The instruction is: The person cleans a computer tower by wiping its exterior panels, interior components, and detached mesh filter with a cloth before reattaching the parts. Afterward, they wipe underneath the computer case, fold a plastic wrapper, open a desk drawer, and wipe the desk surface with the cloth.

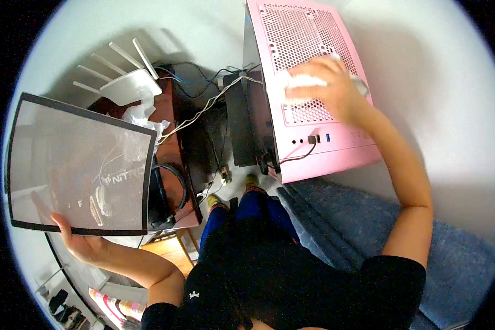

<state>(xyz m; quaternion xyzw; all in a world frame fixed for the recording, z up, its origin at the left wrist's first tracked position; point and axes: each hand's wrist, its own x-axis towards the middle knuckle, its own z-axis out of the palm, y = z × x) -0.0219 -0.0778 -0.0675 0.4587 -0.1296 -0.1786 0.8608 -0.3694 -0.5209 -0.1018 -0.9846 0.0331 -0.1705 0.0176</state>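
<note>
My left hand [80, 242] grips the lower edge of a mesh dust filter [66, 159], a see-through sheet in a black frame, with the thumb on its near face. The sheet is held up at the left, and things behind it show through. On the perforated top of a pink computer case [319, 165], my right hand [338, 91] presses a white cloth [291, 88], its fingers curled over it. The hand is slightly blurred, and most of the cloth lies under it. A small plug with a black cable [312, 140] sits in a port at the case's front edge.
Behind the filter, a white router [129, 88] with several antennas stands on a reddish-brown desk [170, 132], beside crumpled clear plastic [143, 115]. Loose cables [203, 107] run between desk and case. A blue-grey fabric surface [456, 242] lies at the right, a white wall behind.
</note>
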